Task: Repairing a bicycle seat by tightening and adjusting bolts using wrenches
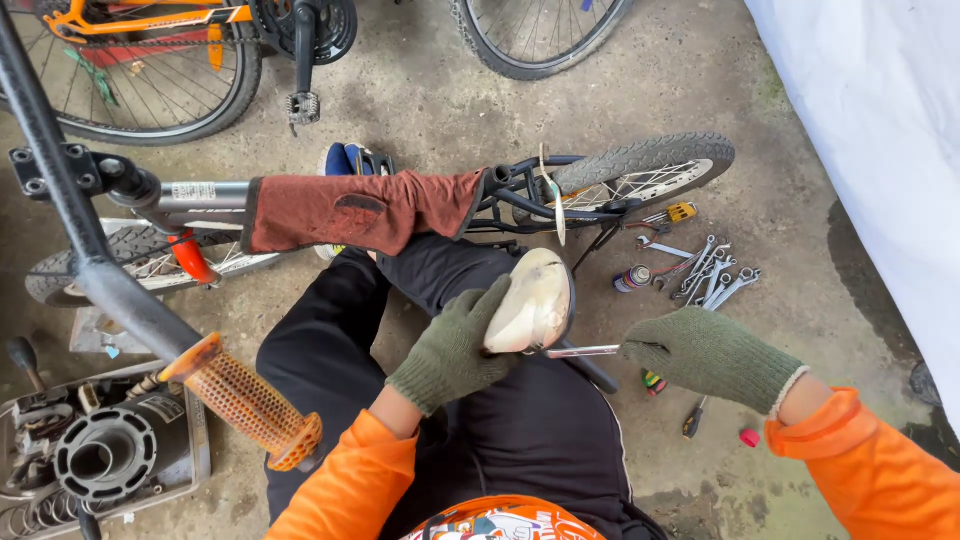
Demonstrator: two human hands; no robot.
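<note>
My left hand [452, 345], in a green knit glove, grips a worn cream bicycle saddle [530, 300] held over my lap. My right hand [705, 355], gloved the same way, holds a slim metal tool [583, 351] whose tip reaches under the saddle's rear. A small bicycle lies across in front of me, its top tube wrapped in a reddish-brown pad [360, 210]. Its rear wheel [645, 165] points right. An orange handlebar grip [250, 405] juts in from the lower left.
Several wrenches [705, 275], a small spray can [631, 279] and screwdrivers [692, 418] lie on the concrete to the right. A tray of engine parts [100, 455] sits at lower left. Other bicycle wheels [150, 75] stand at the top. White sheeting [880, 130] hangs right.
</note>
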